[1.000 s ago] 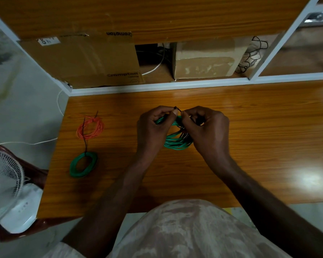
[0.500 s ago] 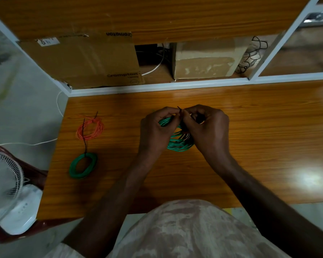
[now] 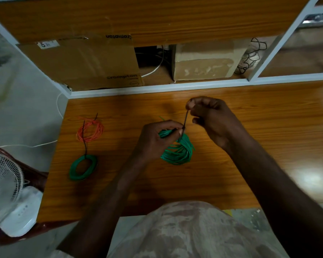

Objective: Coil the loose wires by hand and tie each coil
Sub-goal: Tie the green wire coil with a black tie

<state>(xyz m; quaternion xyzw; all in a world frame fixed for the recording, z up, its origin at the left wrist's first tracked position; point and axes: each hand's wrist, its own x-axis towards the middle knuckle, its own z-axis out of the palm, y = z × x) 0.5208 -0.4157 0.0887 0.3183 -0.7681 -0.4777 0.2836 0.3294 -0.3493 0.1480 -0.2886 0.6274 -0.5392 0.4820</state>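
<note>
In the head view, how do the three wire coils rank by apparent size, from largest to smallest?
1. Held green coil, though it looks nearer the camera.
2. Orange coil and small green coil look alike; I cannot rank them.

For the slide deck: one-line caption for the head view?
Left hand holds a green coil while right hand pulls its dark tie taut.

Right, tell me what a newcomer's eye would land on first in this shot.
First, the two hands at the middle of the wooden table: the left hand grips a green wire coil, and the right hand pinches a dark tie drawn up from it. Next, at the table's left, an orange coil lies behind a smaller green coil, both already tied.
</note>
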